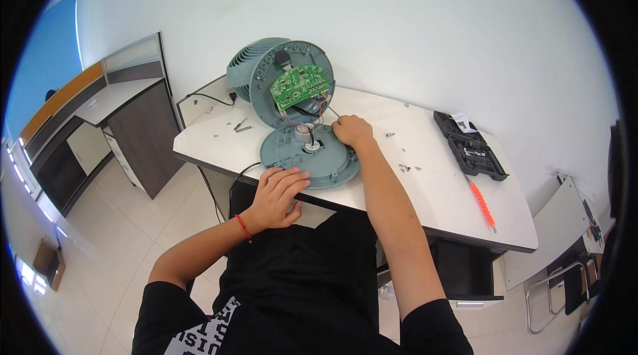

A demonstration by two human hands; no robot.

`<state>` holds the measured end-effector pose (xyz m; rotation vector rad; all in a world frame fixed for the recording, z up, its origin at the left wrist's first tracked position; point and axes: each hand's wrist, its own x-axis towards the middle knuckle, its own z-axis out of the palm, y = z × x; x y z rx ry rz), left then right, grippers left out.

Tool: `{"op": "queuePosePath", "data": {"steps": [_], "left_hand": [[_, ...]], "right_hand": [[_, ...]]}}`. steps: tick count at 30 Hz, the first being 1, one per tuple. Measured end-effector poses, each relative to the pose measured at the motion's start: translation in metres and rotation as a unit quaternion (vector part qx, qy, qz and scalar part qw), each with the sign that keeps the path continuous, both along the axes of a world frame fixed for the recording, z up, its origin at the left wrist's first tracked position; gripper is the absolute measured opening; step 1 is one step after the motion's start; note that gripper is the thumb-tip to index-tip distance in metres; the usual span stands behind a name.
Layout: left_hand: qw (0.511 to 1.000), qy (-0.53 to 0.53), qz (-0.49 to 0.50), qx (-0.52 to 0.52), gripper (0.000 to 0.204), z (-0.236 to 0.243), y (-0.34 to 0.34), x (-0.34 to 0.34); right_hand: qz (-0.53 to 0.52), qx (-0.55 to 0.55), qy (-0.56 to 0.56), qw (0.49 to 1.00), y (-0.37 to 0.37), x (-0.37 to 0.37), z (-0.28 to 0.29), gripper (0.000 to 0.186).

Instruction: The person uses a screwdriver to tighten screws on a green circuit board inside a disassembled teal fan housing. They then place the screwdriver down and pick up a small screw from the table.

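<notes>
The left hand lay palm down, its fingers slightly spread on the near rim of a smooth, grey-green plastic base and its thumb lower, apart from them; this grip was loose and wide. Its forearm slanted in from the lower left, elbow bent out, a red cord bracelet at the wrist. The base, a shallow disc, lay flat on the white, dark-edged bench, close to its near edge, longest from left to right. The right forearm reached up almost straight; the right hand curled narrowly at the base's far right rim, beside a thin shaft, though I cannot tell whether it gripped that. Behind, joined by thin wires, the round upper housing stood tilted on edge, its open face and flat green circuit board turned toward the person, its ribbed grille pointing away to the far left.
</notes>
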<state>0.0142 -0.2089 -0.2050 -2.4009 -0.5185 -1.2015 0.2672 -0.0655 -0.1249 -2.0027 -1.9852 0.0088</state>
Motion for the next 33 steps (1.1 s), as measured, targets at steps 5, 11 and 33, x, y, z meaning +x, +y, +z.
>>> {"op": "queuePosePath", "data": {"steps": [5, 11, 33], "left_hand": [[1.0, 0.003, 0.003, -0.001, 0.055, -0.0001, 0.0, 0.0], [1.0, 0.003, -0.001, 0.002, 0.055, -0.0008, 0.0017, 0.0003], [1.0, 0.003, -0.001, 0.0, 0.057, -0.0024, 0.0025, 0.0008]], "right_hand": [[0.0, 0.0, 0.004, 1.0, 0.0011, 0.0003, -0.0006, 0.045], [0.0, 0.007, 0.004, 1.0, 0.001, 0.0004, -0.0012, 0.045], [-0.002, -0.002, 0.0, 1.0, 0.0014, -0.0001, -0.0009, 0.046]]}}
